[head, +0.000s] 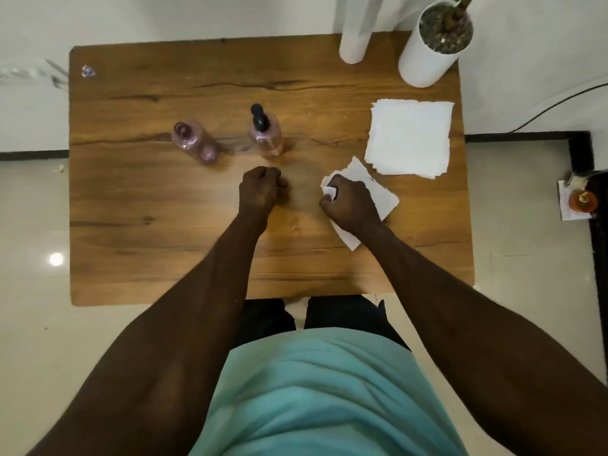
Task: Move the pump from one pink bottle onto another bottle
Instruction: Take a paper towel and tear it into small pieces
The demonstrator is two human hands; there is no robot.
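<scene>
Two pink bottles stand upright on the wooden table (164, 251). The right pink bottle (267, 139) carries a black pump (259, 116) on its neck. The left pink bottle (194, 141) has an open neck with no pump. My left hand (261, 189) is a closed fist with nothing in it, just in front of the pump bottle and apart from it. My right hand (350, 202) is closed on a white paper napkin (378, 195) lying on the table to the right.
A stack of white napkins (409, 138) lies at the right of the table. A white plant pot (434, 44) and a white cylinder (357, 28) stand at the far right corner. A small shiny scrap (88, 71) lies at the far left corner.
</scene>
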